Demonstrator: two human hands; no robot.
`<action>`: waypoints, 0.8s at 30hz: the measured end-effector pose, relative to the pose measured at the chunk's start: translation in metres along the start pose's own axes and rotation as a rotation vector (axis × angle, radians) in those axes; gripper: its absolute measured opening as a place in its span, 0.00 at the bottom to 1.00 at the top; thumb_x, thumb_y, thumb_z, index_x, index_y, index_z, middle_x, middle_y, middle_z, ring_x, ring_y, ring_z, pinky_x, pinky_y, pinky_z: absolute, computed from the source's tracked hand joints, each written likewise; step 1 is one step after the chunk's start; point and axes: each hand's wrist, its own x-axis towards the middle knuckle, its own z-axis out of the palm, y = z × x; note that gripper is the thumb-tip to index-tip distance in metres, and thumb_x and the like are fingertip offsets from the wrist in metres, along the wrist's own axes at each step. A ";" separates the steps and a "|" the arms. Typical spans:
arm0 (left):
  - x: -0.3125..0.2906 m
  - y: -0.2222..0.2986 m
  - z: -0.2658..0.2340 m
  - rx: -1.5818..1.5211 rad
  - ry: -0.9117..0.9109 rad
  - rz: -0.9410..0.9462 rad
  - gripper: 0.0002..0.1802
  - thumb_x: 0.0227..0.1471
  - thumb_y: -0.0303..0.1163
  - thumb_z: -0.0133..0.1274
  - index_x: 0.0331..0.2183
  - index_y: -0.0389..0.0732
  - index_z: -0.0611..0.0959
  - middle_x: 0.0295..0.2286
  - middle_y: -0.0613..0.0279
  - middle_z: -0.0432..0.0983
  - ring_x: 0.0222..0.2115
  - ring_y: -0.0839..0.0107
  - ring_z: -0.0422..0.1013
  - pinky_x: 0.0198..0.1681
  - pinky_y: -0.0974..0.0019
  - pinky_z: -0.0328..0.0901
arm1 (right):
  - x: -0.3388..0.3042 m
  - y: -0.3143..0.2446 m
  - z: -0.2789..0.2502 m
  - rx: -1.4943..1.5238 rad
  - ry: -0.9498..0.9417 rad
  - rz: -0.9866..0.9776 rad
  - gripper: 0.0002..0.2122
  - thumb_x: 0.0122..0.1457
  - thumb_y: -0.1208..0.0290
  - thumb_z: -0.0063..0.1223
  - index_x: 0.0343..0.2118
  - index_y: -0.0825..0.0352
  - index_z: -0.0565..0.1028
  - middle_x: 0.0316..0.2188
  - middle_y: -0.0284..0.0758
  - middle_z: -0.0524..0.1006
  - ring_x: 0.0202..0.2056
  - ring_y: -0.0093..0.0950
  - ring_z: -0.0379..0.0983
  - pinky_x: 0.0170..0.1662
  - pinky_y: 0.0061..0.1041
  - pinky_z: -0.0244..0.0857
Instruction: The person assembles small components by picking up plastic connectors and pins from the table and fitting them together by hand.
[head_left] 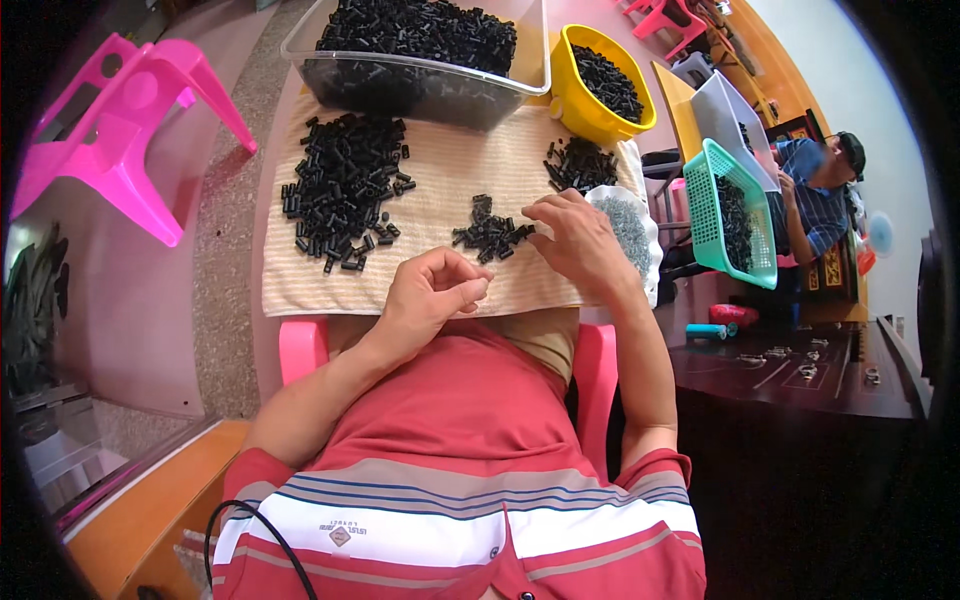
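parts (pixel 345 190): plain black, every pile. towel (pixel 370 288): cream with tan stripes. tub (pixel 600 124): bright yellow. basket (pixel 745 272): mint green. stool (pixel 120 140) and chair (pixel 303 350): hot pink. dish (pixel 653 245): white; bits (pixel 625 225) in it pale grey-green. shirt (pixel 450 420): red, white band, navy and taupe stripes.

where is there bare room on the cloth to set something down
The main bare patch of cloth lies between the left pile, clear bin, right pile and middle pile. Another is the front left corner, below the left pile. The right side is crowded: yellow tub, right pile, white dish, right hand.
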 end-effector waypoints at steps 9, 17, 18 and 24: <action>0.000 -0.001 -0.001 0.014 -0.014 0.028 0.07 0.55 0.27 0.60 0.33 0.38 0.78 0.39 0.55 0.79 0.31 0.80 0.74 0.36 0.75 0.72 | 0.001 0.002 0.011 -0.072 -0.007 -0.053 0.15 0.52 0.71 0.59 0.44 0.64 0.78 0.42 0.36 0.79 0.48 0.37 0.71 0.51 0.34 0.68; 0.002 -0.001 -0.001 -0.004 -0.024 0.015 0.07 0.55 0.27 0.60 0.33 0.38 0.78 0.38 0.58 0.79 0.32 0.81 0.73 0.36 0.76 0.71 | -0.005 0.013 0.026 -0.052 0.083 -0.059 0.15 0.53 0.70 0.60 0.45 0.64 0.77 0.38 0.37 0.79 0.46 0.38 0.72 0.50 0.34 0.67; 0.002 -0.001 0.000 -0.008 -0.018 0.007 0.06 0.55 0.27 0.60 0.33 0.38 0.78 0.37 0.61 0.79 0.31 0.83 0.72 0.35 0.76 0.71 | -0.007 0.016 0.027 -0.028 0.133 -0.077 0.15 0.53 0.71 0.61 0.45 0.64 0.77 0.38 0.38 0.79 0.43 0.38 0.74 0.48 0.35 0.68; 0.001 -0.002 -0.001 -0.005 -0.013 0.006 0.07 0.55 0.27 0.60 0.35 0.38 0.78 0.35 0.62 0.80 0.31 0.81 0.74 0.35 0.75 0.72 | -0.024 -0.012 0.023 0.240 0.349 -0.180 0.17 0.47 0.77 0.67 0.42 0.66 0.78 0.38 0.39 0.80 0.37 0.37 0.79 0.38 0.30 0.73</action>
